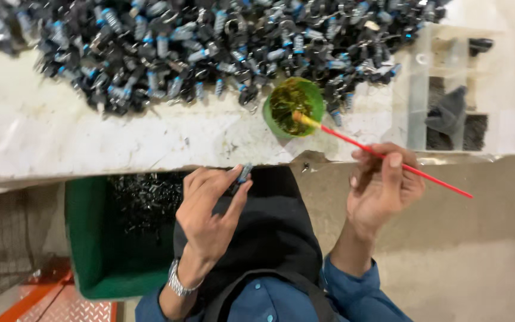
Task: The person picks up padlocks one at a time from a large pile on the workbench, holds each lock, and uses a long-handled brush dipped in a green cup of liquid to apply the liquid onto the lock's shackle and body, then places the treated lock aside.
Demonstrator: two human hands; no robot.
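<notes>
My left hand (210, 206) pinches a small black part with a blue-grey spring (244, 174) between thumb and fingertips, just below the table's front edge. My right hand (382, 185) holds a thin red-handled brush (388, 158). The brush's pale tip rests in a small green cup (295, 107) of yellowish liquid on the white table (90, 137). A large heap of the same black spring parts (210, 42) covers the far side of the table.
A green bin (99, 244) holding several black parts stands under the table on the left. A clear plastic compartment tray (448, 89) with dark pieces sits at the table's right. An orange-edged metal floor plate (61, 304) lies at lower left.
</notes>
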